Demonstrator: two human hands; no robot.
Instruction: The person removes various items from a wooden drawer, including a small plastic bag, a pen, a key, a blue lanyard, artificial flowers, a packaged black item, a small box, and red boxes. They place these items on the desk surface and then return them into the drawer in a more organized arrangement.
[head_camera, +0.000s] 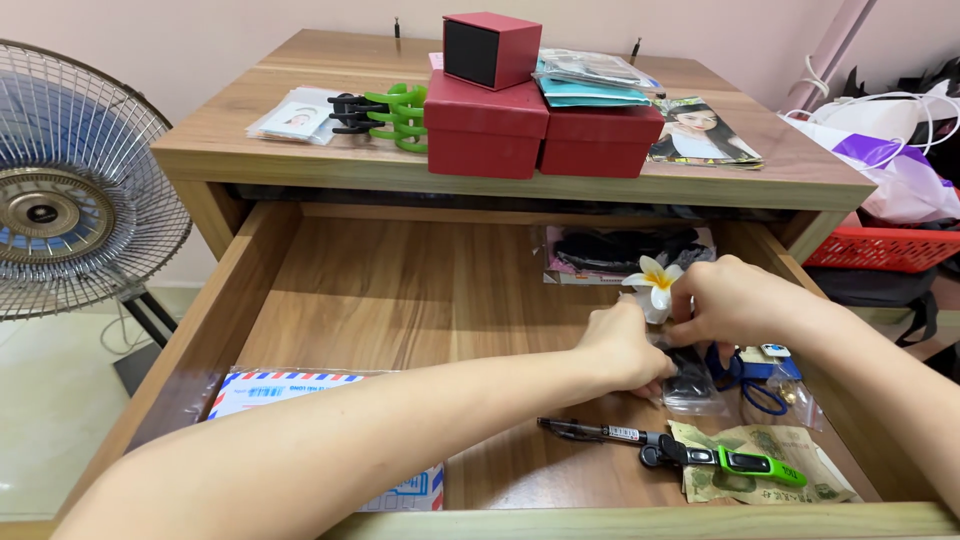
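Both hands met inside the open drawer. Right hand pinched the white flower; left hand curled, fingertips closed on its base, steadying it.

Your clearest way in is the drawer, whose left and middle floor lies bare. Along its front edge an envelope, a pen and banknotes block you; the right side is crowded with small bags beneath both hands.
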